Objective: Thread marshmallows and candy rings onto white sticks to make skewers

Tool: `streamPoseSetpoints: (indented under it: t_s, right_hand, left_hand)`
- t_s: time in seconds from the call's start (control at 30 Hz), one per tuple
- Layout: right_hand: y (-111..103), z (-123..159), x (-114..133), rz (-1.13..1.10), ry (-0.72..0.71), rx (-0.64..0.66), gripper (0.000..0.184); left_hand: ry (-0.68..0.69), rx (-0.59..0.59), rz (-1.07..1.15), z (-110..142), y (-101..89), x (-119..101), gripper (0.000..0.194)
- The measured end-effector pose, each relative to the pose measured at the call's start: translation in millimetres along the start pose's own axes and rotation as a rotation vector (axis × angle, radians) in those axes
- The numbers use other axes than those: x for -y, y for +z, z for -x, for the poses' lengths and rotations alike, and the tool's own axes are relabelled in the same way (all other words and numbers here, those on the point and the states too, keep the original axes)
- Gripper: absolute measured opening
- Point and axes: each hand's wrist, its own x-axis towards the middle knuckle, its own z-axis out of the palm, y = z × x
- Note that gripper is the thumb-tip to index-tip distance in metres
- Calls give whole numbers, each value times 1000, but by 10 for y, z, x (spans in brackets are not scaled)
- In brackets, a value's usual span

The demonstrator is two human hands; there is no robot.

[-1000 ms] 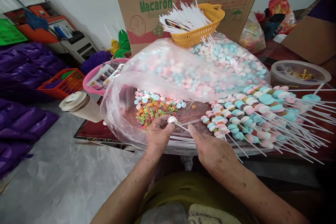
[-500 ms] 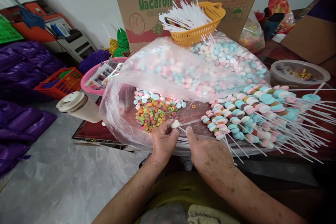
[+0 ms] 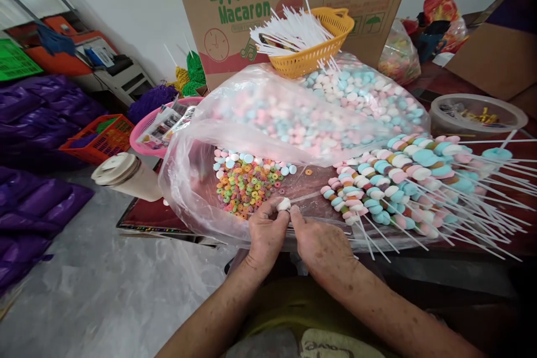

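Observation:
My left hand (image 3: 266, 238) pinches a white marshmallow (image 3: 284, 204) between thumb and fingers, just in front of the gummy rings. Against it, my right hand (image 3: 325, 246) is closed with the index fingertip touching the left thumb area; it grips a thin white stick, mostly hidden by the fingers. Beyond the left hand lies a heap of colourful gummy rings (image 3: 243, 187), with pink, white and blue marshmallows (image 3: 248, 159) behind it. To the right is a pile of marshmallow skewers (image 3: 394, 190), their white sticks pointing right and toward me.
A clear plastic bag (image 3: 268, 117) full of marshmallows spreads over the table. On it rests a yellow basket (image 3: 310, 50) of white sticks, before a cardboard box (image 3: 235, 17). A lidded cup (image 3: 126, 176) and a pink basket (image 3: 145, 134) stand left; a round tub (image 3: 478, 114) stands right.
My right hand has moved left along the stick until its fingertip meets the left hand at the marshmallow. The bit of stick seen between the hands is now covered. The view has shifted slightly.

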Motion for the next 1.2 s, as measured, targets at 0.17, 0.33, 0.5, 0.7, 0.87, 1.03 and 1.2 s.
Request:
streamPoseSetpoints:
  t_s: [0.17, 0.33, 0.5, 0.7, 0.87, 1.03, 1.2]
  right_hand:
    - [21, 45, -70, -91, 31, 84, 31]
    - [91, -103, -105, -165, 64, 115, 27]
    - [193, -226, -424, -252, 48, 31, 26]
    - [210, -52, -492, -438, 106, -1, 24]
    - [213, 28, -482, -441, 31, -16, 22]
    - [223, -9, -437, -415, -5, -66, 23]
    - [219, 12, -381, -414, -27, -87, 23]
  left_hand:
    - [137, -25, -167, -24, -39, 9, 27]
    - [162, 201, -292, 130, 11, 48, 26]
    - [269, 290, -629, -204, -72, -158, 30]
    - [294, 323, -907, -657, 79, -177, 13]
    - [-35, 364, -276, -603, -94, -164, 13]
    - [-379, 393, 261, -465, -242, -206, 30]
    - [-495, 392, 430, -455, -199, -173, 25]
